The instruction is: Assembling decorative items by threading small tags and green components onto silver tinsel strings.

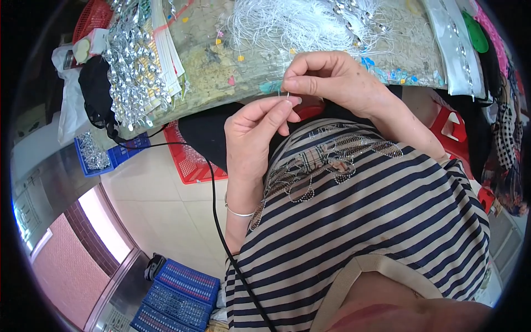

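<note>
We hold a thread in both hands, at the near edge of the counter

Our left hand has its thumb and fingers pinched on the thread from below, and our right hand grips it just above, with only a short bit showing between; beyond them we see a tangled white pile on the counter, silver strands draping over the edge to our left, and, lower down, a blue crate and a red basket near each other
</note>
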### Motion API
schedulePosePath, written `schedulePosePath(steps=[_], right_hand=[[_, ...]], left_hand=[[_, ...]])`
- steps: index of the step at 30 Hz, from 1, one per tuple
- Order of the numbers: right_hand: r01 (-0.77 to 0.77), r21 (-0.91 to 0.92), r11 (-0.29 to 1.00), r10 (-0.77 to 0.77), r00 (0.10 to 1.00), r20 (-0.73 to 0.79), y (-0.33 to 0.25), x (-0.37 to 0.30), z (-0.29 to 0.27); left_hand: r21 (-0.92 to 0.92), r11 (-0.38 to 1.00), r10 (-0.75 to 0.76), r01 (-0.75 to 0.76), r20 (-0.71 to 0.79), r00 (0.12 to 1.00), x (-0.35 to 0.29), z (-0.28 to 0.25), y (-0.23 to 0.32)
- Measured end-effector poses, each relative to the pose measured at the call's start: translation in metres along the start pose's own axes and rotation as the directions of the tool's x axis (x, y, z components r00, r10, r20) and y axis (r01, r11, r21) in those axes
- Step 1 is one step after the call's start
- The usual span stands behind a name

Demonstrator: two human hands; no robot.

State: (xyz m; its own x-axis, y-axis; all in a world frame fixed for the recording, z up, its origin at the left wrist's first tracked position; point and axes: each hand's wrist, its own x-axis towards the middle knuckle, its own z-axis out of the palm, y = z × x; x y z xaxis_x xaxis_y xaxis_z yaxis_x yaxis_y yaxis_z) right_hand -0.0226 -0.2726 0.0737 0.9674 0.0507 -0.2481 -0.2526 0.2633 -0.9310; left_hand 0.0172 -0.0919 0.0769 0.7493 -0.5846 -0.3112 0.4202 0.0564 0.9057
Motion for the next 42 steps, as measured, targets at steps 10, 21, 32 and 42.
schedulePosePath(steps=[10,21,32,42], right_hand=[[0.013,-0.026,1.0,-0.011,0.998,0.069,-0.001,0.005,0.0],[0.013,-0.046,0.999,-0.012,0.999,0.03,-0.002,0.003,0.0],[0.098,-0.044,0.994,-0.1,0.994,-0.04,-0.002,-0.002,-0.002],[0.101,-0.11,0.989,-0.103,0.995,-0.01,0.0,-0.006,-0.009]], left_hand=[[-0.03,0.997,-0.074,0.076,0.077,0.994,0.003,-0.005,-0.004],[-0.074,0.994,-0.077,0.08,0.046,0.996,0.002,-0.001,-0.006],[-0.042,0.999,0.028,-0.035,-0.156,0.987,0.002,0.005,-0.001],[-0.023,0.998,0.063,-0.066,-0.103,0.993,0.002,0.005,0.001]])
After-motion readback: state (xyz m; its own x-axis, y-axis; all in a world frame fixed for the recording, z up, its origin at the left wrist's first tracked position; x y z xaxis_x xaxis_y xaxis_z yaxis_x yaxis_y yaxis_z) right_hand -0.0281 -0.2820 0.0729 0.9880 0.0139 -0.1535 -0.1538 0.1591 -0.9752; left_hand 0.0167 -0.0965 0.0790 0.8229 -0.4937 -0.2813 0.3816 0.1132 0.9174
